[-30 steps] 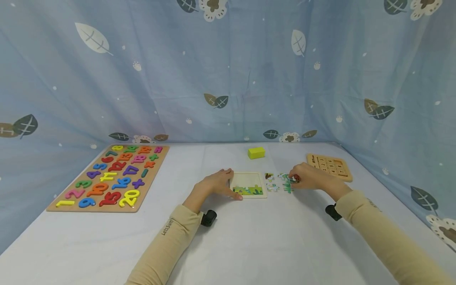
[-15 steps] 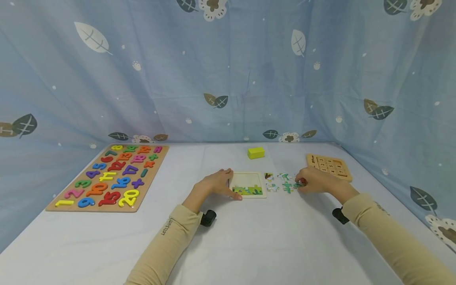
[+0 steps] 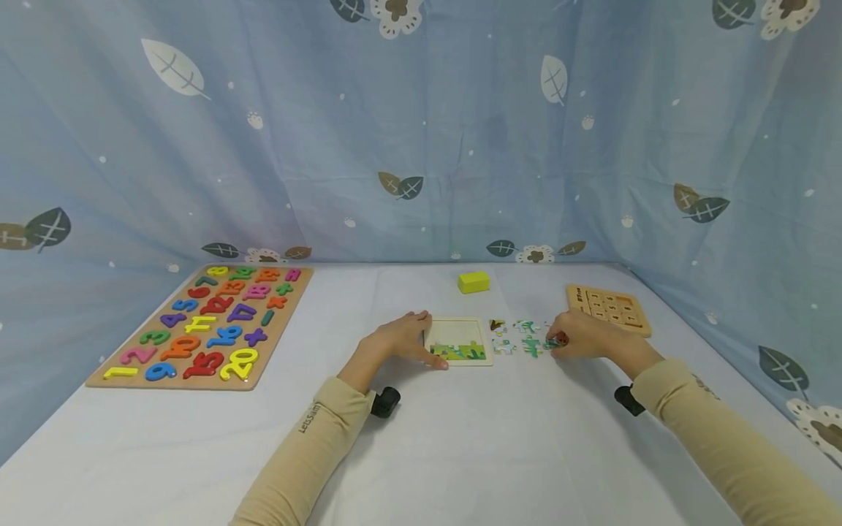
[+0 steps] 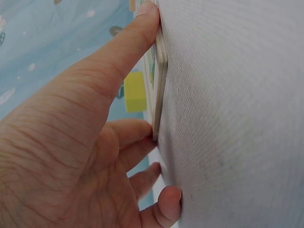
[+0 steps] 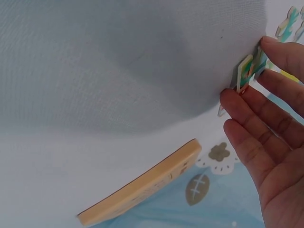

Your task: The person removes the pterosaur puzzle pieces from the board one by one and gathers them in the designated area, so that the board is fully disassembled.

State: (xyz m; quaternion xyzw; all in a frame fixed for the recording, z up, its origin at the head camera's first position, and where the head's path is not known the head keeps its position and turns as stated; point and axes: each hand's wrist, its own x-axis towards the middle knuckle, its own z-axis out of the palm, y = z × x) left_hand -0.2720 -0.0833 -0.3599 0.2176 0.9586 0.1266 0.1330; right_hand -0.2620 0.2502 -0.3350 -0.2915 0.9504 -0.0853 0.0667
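My left hand [image 3: 400, 340] holds a small wooden puzzle tray [image 3: 454, 330] by its left side, thumb at the near edge and fingertips at the far corner. Green and yellow picture pieces fill the tray's near strip; bare wood shows above. To the right, my right hand [image 3: 582, 336] pinches a jigsaw piece [image 5: 259, 62] between thumb and fingers, low over the table. Another piece [image 5: 244, 72], edged yellow and green, stands close against the fingers in the right wrist view. Between tray and right hand lie several loose jigsaw pieces [image 3: 503, 346]; the hand partly hides some.
A large number board [image 3: 289, 332] with colourful digits lies at the left. Behind the tray stands a yellow-green block [image 3: 473, 283]. A wooden number-tile board [image 3: 634, 310] lies behind the right hand. A patterned blue curtain [image 3: 454, 131] hangs at the table's back.
My right hand has shifted slightly to the right across the loose pieces, then stayed nearly still over the last half second. My left hand and the tray have not moved.
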